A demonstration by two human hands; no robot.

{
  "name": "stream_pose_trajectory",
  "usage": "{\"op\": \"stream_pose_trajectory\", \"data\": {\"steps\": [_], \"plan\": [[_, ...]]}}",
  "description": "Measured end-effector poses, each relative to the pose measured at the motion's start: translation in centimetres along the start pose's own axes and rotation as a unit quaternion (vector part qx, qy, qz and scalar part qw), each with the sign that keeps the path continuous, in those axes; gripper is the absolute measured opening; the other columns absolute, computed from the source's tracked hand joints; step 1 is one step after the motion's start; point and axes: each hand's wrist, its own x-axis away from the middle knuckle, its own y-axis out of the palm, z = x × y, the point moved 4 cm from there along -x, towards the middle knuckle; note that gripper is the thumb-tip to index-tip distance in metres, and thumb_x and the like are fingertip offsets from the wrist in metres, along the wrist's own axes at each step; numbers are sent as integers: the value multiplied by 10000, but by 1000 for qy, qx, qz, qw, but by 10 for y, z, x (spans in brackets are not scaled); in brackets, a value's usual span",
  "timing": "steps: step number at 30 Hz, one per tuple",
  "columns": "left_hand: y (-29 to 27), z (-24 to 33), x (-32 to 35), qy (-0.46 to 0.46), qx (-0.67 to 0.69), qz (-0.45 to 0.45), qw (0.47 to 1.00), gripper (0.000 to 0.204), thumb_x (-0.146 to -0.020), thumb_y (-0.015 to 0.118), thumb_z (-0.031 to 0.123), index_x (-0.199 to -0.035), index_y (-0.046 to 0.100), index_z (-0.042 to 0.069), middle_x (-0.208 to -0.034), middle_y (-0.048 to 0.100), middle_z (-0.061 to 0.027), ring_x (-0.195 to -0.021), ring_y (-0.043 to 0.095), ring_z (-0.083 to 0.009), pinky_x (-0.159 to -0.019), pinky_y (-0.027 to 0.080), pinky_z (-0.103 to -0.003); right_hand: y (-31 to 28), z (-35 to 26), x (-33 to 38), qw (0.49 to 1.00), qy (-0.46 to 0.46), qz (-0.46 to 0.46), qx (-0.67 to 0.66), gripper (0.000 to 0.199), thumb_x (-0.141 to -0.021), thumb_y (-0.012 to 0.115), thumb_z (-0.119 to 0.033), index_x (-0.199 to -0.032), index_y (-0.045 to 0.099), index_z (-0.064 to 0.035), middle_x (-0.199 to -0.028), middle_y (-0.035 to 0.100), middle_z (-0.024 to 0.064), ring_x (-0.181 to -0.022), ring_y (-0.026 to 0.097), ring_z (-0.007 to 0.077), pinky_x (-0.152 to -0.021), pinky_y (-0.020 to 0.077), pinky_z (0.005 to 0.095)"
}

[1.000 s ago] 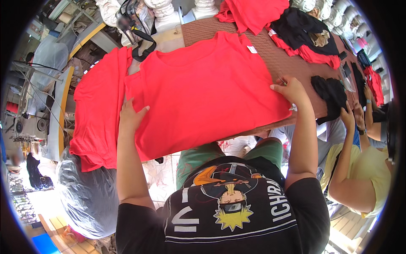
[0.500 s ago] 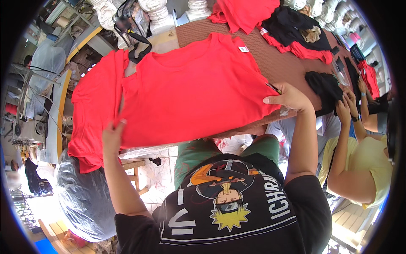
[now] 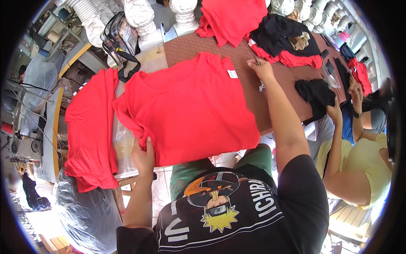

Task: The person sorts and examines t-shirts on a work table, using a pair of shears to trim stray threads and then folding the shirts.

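A red shirt (image 3: 190, 110) lies spread on the table in front of me, its neckline at the far side and a white tag near its far right corner. My left hand (image 3: 143, 157) pinches the near left edge of this shirt, where the cloth bunches. Beyond the shirt's right side, my right hand (image 3: 263, 70) is closed on a small dark tool (image 3: 256, 62), too small to name surely. That hand is apart from the shirt, above the brown table cover. Left of the shirt hangs a pile of red garments (image 3: 91, 131) over the table's edge.
Red cloth (image 3: 234, 19) and black garments (image 3: 283, 34) lie at the back. A co-worker's hand (image 3: 334, 111) touches black cloth (image 3: 315, 95) on the right. A clear bag (image 3: 120, 40) stands near white balusters (image 3: 141, 21). A plastic-wrapped bundle (image 3: 86, 216) sits below left.
My right hand has let go of the shirt's right edge and moved away, keeping the small tool. My left hand has shifted right and nearer, drawing the shirt's left edge inward.
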Motion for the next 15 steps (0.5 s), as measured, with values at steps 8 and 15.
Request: {"op": "stream_pose_trajectory", "data": {"steps": [8, 15], "plan": [[5, -8, 4, -24, 36, 12, 999, 198, -868, 593, 153, -959, 578, -23, -771, 631, -153, -684, 603, -213, -649, 470, -318, 26, -3, -48, 983, 34, -7, 180, 303, -688, 745, -314, -876, 678, -87, -924, 665, 142, -901, 633, 284, -791, 480, 395], [7, 0, 0, -9, 43, 6, 999, 213, -877, 586, 154, -986, 571, -29, -821, 639, -152, -726, 602, -206, -683, 473, -315, -12, -4, -44, 971, 24, 183, 150, 352, -739, 708, -338, -938, 655, -53, -949, 651, 193, -906, 625, 340, -788, 483, 438]]}}
